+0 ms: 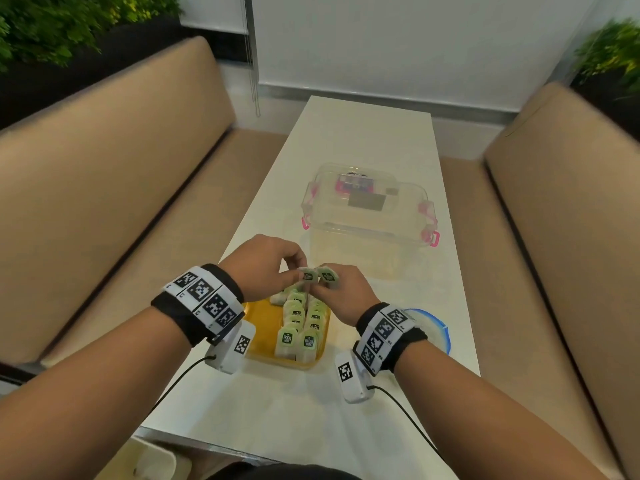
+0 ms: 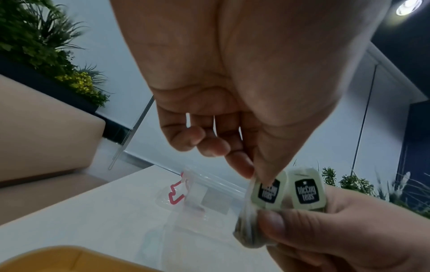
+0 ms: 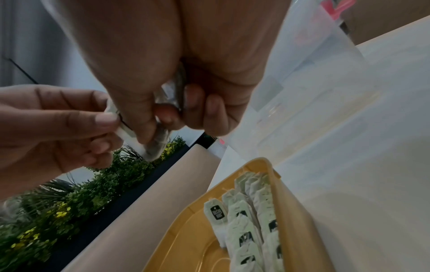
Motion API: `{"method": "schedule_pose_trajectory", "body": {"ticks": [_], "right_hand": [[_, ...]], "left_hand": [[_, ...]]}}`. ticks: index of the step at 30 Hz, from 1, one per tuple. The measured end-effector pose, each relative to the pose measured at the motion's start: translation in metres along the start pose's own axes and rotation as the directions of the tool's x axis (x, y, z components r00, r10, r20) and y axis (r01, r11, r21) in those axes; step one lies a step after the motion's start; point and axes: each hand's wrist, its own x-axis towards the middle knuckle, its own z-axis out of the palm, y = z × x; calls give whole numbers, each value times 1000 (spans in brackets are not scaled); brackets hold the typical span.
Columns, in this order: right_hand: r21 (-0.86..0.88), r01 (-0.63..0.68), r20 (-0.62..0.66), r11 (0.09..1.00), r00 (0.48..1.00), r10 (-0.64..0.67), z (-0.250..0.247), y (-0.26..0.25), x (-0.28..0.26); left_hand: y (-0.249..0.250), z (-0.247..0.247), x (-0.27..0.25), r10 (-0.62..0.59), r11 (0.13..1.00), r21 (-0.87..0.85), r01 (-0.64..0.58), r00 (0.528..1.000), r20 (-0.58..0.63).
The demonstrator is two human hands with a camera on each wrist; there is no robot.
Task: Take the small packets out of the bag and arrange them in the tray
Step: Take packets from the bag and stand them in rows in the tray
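Two tan sofas (image 1: 104, 202) flank the long white bench (image 1: 363, 140), with green plants (image 1: 52, 26) behind them, all well out from the grip. On the bench, beyond the grip, stands a clear plastic storage box (image 1: 367, 209) with pink latches, its lid on. Directly under the grip and toward the person lies the yellow tray (image 1: 266, 327), on the bench, holding tea bags (image 1: 301, 327) laid in two overlapping rows along its right half, their dark labels facing up. A clear zip bag (image 1: 433, 327) with a blue edge lies flat on the bench just beside the right wrist, mostly hidden by it.

Both wrists wear black bands with white marker blocks (image 1: 204, 299) and cabled camera units.

Above the far end of the tray the two hands meet. The left hand (image 1: 266, 268) has its fingers curled, thumb and forefinger pinching the top of one tea bag tag (image 2: 267, 191), which reads "McCoy teas". The right hand (image 1: 343, 292) is also curled, thumb and fingers pinching the held tea bags (image 2: 250, 233) low down, with a second tag (image 2: 307, 189) standing just beside the first. The two tags touch or nearly touch; how many bags sit in the right hand's grip cannot be told. The held bags hang above the rows, apart from them.
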Motion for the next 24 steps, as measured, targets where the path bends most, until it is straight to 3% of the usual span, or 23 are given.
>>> {"method": "schedule_pose_trajectory", "body": {"ticks": [5, 8, 10, 13, 16, 19, 24], "right_hand": [[-48, -28, 3, 998, 1000, 28, 7, 0, 0], [-82, -63, 6, 995, 998, 64, 7, 2, -2], [-17, -173, 38, 985, 984, 174, 3, 3, -5], [202, -294, 92, 934, 955, 281, -2, 3, -7], [267, -293, 115, 918, 955, 272, -5, 0, -8], [164, -251, 100, 954, 966, 237, -8, 2, -8], [124, -186, 20, 975, 983, 185, -13, 11, -10]], "left_hand": [[-13, -1, 6, 41, 994, 96, -46, 997, 60], [-28, -2, 12, -36, 990, 141, 27, 998, 58], [-39, 1, 16, -124, 972, 211, 107, 990, 71], [-49, 16, 23, -280, 893, 414, 177, 938, 203], [-49, 37, 28, -371, 830, 535, 157, 872, 319], [-47, 53, 34, -404, 794, 585, 165, 862, 306], [-50, 65, 44, -396, 755, 626, 194, 896, 200]]}}
